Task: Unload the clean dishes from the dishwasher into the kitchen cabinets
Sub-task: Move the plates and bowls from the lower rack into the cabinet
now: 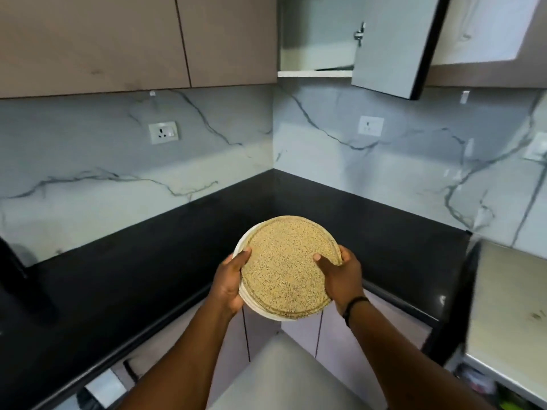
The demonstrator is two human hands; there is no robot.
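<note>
We hold a stack of plates [288,266] over the black counter [118,261] corner: left hand [229,284] w/ fingers curled on the rim at 9 o'clock, right hand [340,276] at 3. Open cabinet [313,54] at 12, door [390,45] swung out.

Both hands [285,278] raised, fingers apparently curled.

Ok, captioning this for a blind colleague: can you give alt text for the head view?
Both hands, left hand and right hand, hold a stack of round speckled plates above a black corner countertop. Up right, an upper cabinet stands open.
</note>
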